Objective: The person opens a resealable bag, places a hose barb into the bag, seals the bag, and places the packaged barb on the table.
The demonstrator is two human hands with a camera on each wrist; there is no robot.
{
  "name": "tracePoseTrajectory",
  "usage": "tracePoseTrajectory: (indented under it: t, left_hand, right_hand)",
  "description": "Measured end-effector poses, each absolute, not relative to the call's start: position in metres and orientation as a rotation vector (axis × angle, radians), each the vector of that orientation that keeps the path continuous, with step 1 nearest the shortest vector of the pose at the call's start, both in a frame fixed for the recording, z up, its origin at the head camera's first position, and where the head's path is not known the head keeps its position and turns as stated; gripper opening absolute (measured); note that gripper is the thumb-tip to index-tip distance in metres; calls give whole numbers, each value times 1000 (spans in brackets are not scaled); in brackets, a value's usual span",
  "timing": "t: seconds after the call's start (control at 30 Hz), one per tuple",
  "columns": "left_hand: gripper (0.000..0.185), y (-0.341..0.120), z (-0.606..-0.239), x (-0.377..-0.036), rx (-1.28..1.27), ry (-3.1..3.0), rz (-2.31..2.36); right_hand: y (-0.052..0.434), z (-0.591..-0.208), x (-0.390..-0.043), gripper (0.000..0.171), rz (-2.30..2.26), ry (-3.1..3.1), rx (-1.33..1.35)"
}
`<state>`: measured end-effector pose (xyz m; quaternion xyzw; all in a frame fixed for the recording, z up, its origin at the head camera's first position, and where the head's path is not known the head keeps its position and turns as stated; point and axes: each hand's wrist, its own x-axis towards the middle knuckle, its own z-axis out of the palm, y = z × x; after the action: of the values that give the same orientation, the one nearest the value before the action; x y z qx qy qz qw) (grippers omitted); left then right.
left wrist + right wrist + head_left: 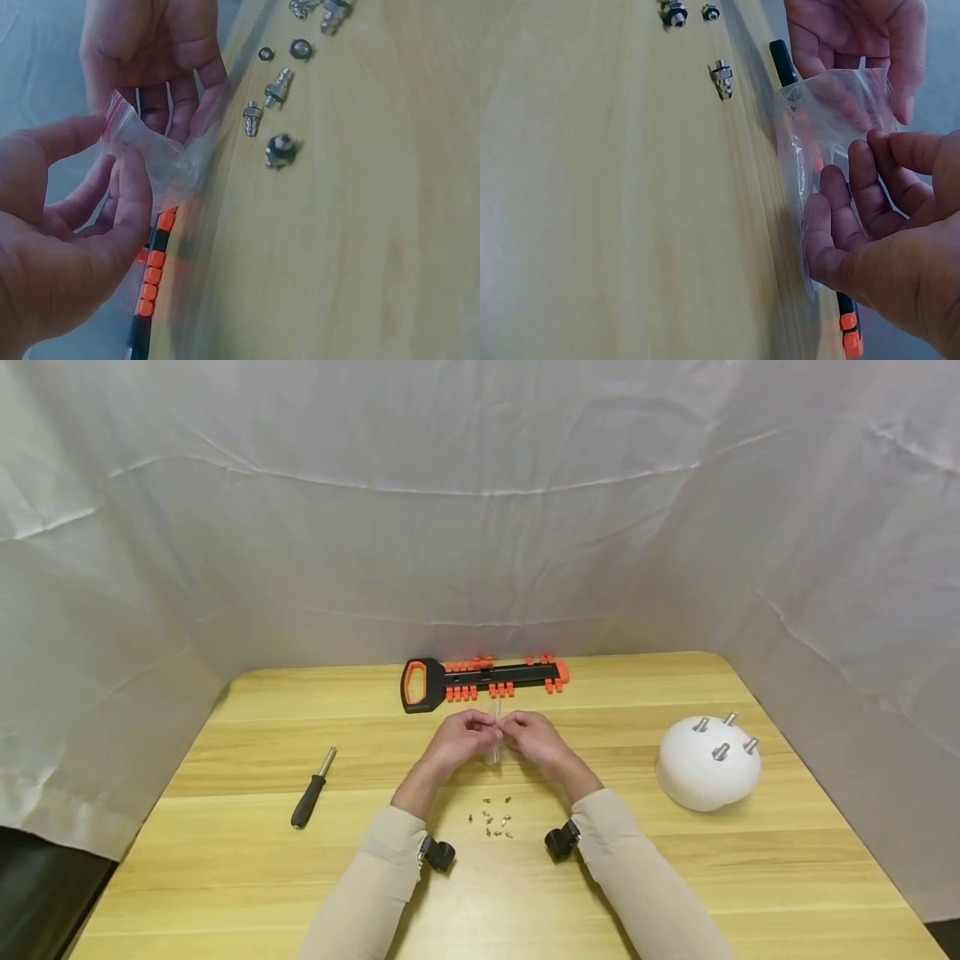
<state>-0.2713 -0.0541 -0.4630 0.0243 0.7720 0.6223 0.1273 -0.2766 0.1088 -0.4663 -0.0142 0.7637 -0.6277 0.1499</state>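
Observation:
A clear plastic zip bag [492,755] with a red line along its closure stands between both hands above the middle of the table. My left hand [463,737] pinches the closure edge between thumb and fingers; in the left wrist view the bag [169,165] spreads out from that grip. From the other side my right hand [536,738] pinches the same edge, its other fingers curled against the film in the right wrist view. Small metal barbed fittings [277,88] lie loose on the table on the near side of the hands.
Beyond the hands lies a black rail with a loop handle and orange clips [501,691]. A screwdriver-like tool with a black handle [307,802] is at the left. At the right sits a white rounded object [701,772] with several metal pegs. Grey sheeting [480,552] encloses the table.

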Motion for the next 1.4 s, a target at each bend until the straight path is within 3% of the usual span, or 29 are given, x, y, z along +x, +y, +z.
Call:
tracePoseTrajectory:
  t: [0.2,0.53,0.73,0.87,1.0,1.4]
  left_hand:
    - [14,-53,-459,-269,22,2401,1672]
    - [14,-61,-457,-268,-171,2497,1720]
    - [4,-66,-455,-266,-75,2646,1670]
    - [6,-65,-456,-264,101,2668,1662]
    - [8,-64,-455,-263,201,2684,1627]
    - [18,-66,-452,-262,217,2968,1320]
  right_hand:
    - [109,-466,-277,22,-1775,2215,-23]
    - [108,-460,-278,19,-1744,2226,56]
    - [109,-459,-279,2,-1814,2195,86]
    - [106,-460,-280,16,-1757,2260,47]
    - [104,-461,-280,17,-1632,2376,31]
    - [104,-469,-281,25,-1651,2311,53]
